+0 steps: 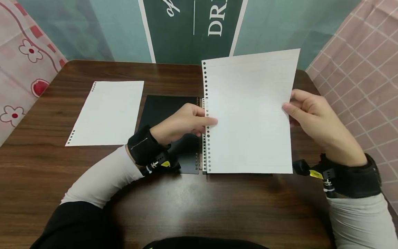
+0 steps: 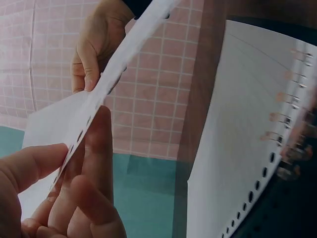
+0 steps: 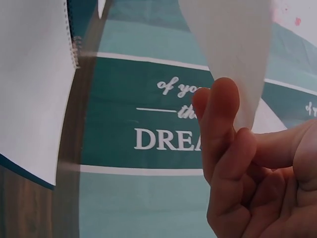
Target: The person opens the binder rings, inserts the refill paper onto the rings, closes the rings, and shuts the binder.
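A white loose-leaf sheet [image 1: 248, 114], punched with a row of holes down its left edge, is held up between both hands above an open dark ring binder [image 1: 169, 107]. My left hand [image 1: 183, 122] pinches the punched edge, thumb in front and fingers behind. At the opposite edge my right hand [image 1: 308, 110] grips the sheet between thumb and fingers. In the left wrist view, more punched paper [image 2: 242, 114] lies in the binder beside its metal rings [image 2: 292, 101], some of which pass by the holes. The raised sheet hides most of the binder's right half in the head view.
Another punched white sheet [image 1: 105, 112] lies flat on the brown wooden table [image 1: 174, 207] at the left. Behind the table hangs a green cloth with white lettering [image 1: 216, 17]. Pink checked cloth [image 1: 367, 69] stands at the right, flowered cloth [image 1: 25, 62] at the left.
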`<action>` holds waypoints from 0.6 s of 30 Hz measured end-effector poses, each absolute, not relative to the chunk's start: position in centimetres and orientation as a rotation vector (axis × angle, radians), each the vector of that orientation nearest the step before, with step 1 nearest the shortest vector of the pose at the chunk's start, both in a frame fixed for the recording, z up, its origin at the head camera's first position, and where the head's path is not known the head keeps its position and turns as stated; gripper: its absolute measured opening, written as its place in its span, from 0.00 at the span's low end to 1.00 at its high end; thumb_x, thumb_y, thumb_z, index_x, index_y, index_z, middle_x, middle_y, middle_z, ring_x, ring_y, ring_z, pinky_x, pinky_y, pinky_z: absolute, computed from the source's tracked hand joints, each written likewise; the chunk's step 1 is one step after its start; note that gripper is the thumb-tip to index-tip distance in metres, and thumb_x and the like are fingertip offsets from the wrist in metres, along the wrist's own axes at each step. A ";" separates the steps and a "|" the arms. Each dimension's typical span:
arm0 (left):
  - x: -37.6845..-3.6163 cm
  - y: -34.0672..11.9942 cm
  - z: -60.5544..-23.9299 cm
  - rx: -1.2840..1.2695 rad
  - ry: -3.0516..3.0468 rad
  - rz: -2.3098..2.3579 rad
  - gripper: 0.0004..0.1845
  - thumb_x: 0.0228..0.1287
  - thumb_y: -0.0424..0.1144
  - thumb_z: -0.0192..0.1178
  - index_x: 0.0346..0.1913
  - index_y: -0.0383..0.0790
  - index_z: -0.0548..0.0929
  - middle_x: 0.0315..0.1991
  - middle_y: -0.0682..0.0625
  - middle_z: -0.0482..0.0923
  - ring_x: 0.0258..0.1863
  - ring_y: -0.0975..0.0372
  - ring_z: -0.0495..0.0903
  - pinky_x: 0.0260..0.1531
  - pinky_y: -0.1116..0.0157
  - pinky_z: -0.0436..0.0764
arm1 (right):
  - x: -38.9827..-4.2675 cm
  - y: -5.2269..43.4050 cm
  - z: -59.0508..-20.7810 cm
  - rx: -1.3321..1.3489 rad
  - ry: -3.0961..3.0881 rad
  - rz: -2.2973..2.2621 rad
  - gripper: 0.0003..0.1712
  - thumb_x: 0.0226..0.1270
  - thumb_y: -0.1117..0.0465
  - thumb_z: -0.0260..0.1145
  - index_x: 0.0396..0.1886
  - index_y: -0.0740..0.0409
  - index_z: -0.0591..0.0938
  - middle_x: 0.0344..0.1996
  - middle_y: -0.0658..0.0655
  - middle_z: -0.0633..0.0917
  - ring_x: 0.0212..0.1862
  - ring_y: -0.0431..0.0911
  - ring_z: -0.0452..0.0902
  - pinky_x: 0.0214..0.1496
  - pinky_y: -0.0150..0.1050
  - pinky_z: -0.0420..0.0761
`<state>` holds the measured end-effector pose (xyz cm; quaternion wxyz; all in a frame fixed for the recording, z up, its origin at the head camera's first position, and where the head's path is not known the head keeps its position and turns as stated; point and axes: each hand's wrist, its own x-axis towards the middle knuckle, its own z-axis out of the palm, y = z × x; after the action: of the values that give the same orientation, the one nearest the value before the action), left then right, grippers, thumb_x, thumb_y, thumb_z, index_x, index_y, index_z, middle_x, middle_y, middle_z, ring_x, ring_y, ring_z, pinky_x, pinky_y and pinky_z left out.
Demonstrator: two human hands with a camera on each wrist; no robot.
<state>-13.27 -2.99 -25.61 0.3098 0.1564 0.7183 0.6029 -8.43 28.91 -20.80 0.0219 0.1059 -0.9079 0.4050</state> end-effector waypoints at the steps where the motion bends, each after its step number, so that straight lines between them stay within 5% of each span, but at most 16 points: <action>1: -13.2 -3.2 -25.7 0.416 1.900 1.590 0.18 0.68 0.38 0.63 0.20 0.40 0.73 0.18 0.52 0.69 0.26 0.60 0.73 0.34 0.63 0.77 | -8.5 28.8 -21.0 0.328 -2.823 1.266 0.12 0.78 0.63 0.54 0.32 0.63 0.69 0.15 0.52 0.68 0.23 0.45 0.67 0.28 0.34 0.69; 5: -13.3 -3.6 -26.1 0.413 1.924 1.578 0.13 0.67 0.39 0.64 0.25 0.38 0.81 0.21 0.52 0.76 0.27 0.60 0.77 0.33 0.65 0.79 | -8.7 28.5 -21.6 0.308 -2.861 1.290 0.10 0.78 0.62 0.54 0.35 0.65 0.71 0.16 0.54 0.71 0.23 0.45 0.68 0.28 0.34 0.70; 12: -13.7 -3.6 -26.6 0.394 1.938 1.569 0.09 0.67 0.39 0.63 0.33 0.35 0.85 0.23 0.52 0.80 0.28 0.58 0.78 0.31 0.67 0.78 | -9.2 28.4 -22.2 0.241 -2.930 1.307 0.16 0.79 0.62 0.52 0.59 0.64 0.74 0.24 0.47 0.80 0.27 0.42 0.73 0.29 0.32 0.75; 18: -14.0 -3.5 -27.3 0.390 1.937 1.551 0.09 0.68 0.38 0.63 0.31 0.36 0.84 0.24 0.53 0.80 0.28 0.60 0.79 0.32 0.67 0.79 | -9.7 28.6 -22.7 0.187 -2.993 1.296 0.17 0.79 0.61 0.53 0.59 0.64 0.75 0.24 0.46 0.81 0.28 0.41 0.75 0.31 0.32 0.78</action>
<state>-14.03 -3.53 -27.35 0.3098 0.1477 0.7331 0.5871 -9.73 28.56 -22.67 -0.0627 0.0572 -0.9144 0.3959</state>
